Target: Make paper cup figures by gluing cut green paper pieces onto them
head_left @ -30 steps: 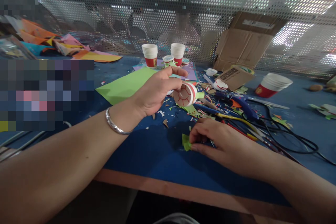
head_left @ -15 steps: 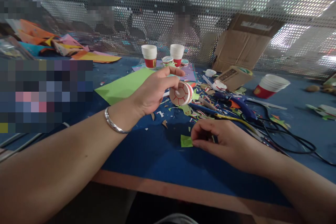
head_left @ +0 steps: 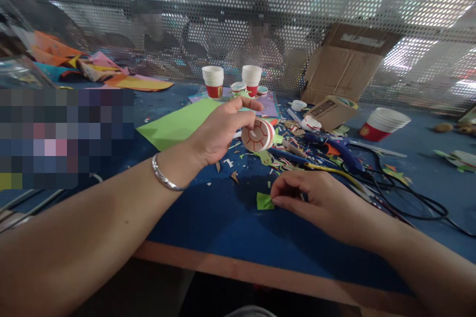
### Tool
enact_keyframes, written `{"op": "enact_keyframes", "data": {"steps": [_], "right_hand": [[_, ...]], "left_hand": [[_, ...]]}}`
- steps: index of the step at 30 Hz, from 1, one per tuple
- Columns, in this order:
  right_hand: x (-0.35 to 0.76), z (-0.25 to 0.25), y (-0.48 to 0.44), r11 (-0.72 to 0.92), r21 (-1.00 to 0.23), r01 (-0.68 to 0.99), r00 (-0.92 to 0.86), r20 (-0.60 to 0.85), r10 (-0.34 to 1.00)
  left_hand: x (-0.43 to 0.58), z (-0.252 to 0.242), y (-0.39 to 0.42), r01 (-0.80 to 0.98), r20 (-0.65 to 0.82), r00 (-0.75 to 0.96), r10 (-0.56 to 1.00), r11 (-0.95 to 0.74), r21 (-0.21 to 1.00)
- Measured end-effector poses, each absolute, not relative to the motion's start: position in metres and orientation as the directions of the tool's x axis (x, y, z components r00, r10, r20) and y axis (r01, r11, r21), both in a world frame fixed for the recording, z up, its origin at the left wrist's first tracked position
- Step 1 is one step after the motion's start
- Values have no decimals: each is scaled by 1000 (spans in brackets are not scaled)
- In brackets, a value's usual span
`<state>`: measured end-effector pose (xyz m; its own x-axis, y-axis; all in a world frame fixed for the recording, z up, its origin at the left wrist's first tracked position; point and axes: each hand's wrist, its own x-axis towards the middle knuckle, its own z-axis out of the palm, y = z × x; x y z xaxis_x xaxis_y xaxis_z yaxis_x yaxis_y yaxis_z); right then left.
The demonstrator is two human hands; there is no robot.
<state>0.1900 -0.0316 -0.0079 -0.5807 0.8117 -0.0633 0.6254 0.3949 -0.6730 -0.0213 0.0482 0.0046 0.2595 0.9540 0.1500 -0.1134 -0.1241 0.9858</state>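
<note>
Between the thumb and fingers of my left hand [head_left: 219, 131] is a cut-down paper cup base [head_left: 256, 136], held above the table. Red lines in a turtle-shell pattern mark its round face, and a small green paper tab [head_left: 277, 138] sticks out on its right side. Lower down, my right hand [head_left: 308, 195] pinches the right edge of a small green paper piece [head_left: 264, 201] near the tabletop. A green paper cutout with a drawn face [head_left: 265, 158] lies among the scraps just below the cup base.
A large green sheet [head_left: 174, 126] lies behind my left wrist. Paper scraps, a blue glue gun [head_left: 349, 153] with a black cable [head_left: 409, 198], and a yellow-handled tool [head_left: 327, 168] spread to the right. Cup stacks [head_left: 212, 79] and a cardboard box [head_left: 344, 59] stand farther back.
Both hands keep their grips with hardly any movement. The view has shifted slightly, and the cup base is turned a little.
</note>
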Motion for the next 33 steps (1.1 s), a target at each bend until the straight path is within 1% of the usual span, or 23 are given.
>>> {"op": "enact_keyframes", "data": {"steps": [5,10,16,25,33], "right_hand": [[189,-8,-32,423,-644,638,-584,-45,811],[189,-10,-29,466,-631,621,-606,-9,796],[190,-10,-29,469,-666,580,-593,50,804],[190,-11,-29,386,-681,622,-548,-27,836],[189,-10,-31,402,-677,616,-558,-15,830]], "left_hand": [[-21,6,48,-108,135,272,953,-109,988],[-21,5,49,-105,157,251,955,-134,985],[-23,4,51,-122,199,250,948,-173,977],[-23,2,51,-124,211,258,943,-184,975],[-21,4,49,-122,195,240,951,-170,978]]}}
